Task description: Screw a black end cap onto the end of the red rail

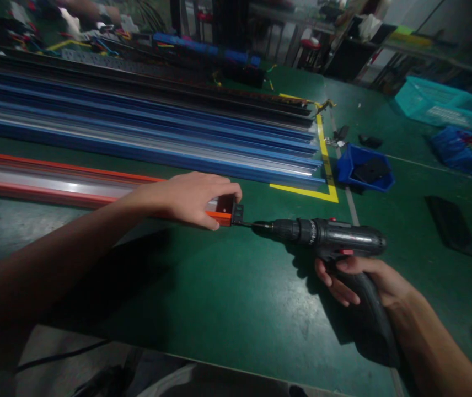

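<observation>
My left hand (194, 199) grips the right end of a long orange metal profile (70, 186) that lies on the green table. A small black end cap (238, 214) sits at that end, just past my fingertips. My right hand (355, 278) is wrapped round the handle of a black cordless drill (327, 234), its thumb and fingers closed on it. The drill points left, and the tip of its thin bit (252, 224) meets the lower part of the end cap. Whether the tip sits in a screw is too small to tell.
Behind the orange profile lie several blue profiles (145, 132), their ends near yellow tape (330, 182). A blue bin (364, 168) with dark parts stands to the right, and a black phone-like slab (451, 225) beyond it. A teal crate (443, 105) is farther back. The table's front edge (186, 361) runs below.
</observation>
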`<action>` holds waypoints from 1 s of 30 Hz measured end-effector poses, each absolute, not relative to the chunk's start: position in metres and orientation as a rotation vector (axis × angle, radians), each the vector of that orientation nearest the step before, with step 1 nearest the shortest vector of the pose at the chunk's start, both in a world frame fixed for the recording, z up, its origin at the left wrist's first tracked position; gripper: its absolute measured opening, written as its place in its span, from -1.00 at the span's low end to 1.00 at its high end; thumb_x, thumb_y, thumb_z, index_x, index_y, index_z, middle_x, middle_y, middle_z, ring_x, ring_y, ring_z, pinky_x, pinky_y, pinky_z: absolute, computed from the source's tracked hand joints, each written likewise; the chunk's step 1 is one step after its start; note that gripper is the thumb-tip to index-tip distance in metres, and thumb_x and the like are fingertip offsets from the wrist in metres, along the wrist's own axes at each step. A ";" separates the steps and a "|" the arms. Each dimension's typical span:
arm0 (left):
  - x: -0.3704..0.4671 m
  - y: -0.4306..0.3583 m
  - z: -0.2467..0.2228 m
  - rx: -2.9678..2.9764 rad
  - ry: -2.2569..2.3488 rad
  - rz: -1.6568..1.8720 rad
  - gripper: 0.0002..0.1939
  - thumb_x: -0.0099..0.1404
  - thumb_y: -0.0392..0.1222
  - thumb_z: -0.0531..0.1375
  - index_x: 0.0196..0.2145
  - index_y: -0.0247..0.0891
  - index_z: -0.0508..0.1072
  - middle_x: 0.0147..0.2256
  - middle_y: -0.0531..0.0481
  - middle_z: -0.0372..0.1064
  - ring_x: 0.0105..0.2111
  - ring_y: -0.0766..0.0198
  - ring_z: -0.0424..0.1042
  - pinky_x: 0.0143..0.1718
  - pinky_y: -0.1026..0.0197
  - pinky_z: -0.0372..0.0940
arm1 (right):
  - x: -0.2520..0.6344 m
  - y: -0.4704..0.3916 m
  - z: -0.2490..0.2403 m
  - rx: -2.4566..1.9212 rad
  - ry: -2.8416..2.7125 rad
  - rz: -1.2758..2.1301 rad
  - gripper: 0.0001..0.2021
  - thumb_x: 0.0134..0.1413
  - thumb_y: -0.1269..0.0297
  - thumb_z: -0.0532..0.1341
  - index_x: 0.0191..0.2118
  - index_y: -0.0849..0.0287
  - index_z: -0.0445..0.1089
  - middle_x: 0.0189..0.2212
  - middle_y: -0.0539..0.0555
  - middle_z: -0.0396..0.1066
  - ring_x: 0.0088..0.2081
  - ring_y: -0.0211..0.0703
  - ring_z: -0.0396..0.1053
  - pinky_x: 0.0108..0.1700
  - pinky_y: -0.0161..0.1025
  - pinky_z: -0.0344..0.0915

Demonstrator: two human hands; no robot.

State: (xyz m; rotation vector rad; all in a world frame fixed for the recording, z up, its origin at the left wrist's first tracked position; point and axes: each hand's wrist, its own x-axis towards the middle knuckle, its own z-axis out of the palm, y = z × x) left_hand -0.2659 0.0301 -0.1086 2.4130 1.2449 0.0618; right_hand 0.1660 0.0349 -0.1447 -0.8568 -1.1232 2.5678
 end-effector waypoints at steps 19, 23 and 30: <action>-0.268 0.031 -0.112 2.420 1.250 0.053 -0.45 0.22 0.10 0.37 0.13 0.00 0.41 0.08 -0.02 0.51 0.01 0.01 0.52 -0.09 0.11 0.29 | 0.166 0.035 -0.145 -0.857 -1.091 2.583 -0.73 0.23 0.24 0.42 -0.11 0.37 0.69 -0.32 0.21 0.63 -0.61 -0.33 0.46 -0.43 -0.36 0.55; -0.266 0.030 -0.111 2.420 1.254 0.054 -0.45 0.21 0.10 0.37 0.12 -0.01 0.41 0.06 -0.03 0.52 -0.01 0.01 0.52 -0.07 0.11 0.29 | 0.165 0.036 -0.145 -0.854 -1.075 2.592 -0.73 0.22 0.24 0.42 -0.10 0.36 0.70 -0.32 0.20 0.64 -0.61 -0.32 0.47 -0.44 -0.35 0.56; -0.267 0.030 -0.110 2.411 1.255 0.062 -0.45 0.20 0.09 0.37 0.12 0.00 0.42 0.06 -0.02 0.53 -0.01 0.01 0.53 -0.06 0.11 0.30 | 0.163 0.035 -0.142 -0.821 -1.085 2.572 -0.75 0.23 0.26 0.41 -0.11 0.38 0.70 -0.34 0.20 0.64 -0.61 -0.32 0.48 -0.44 -0.36 0.57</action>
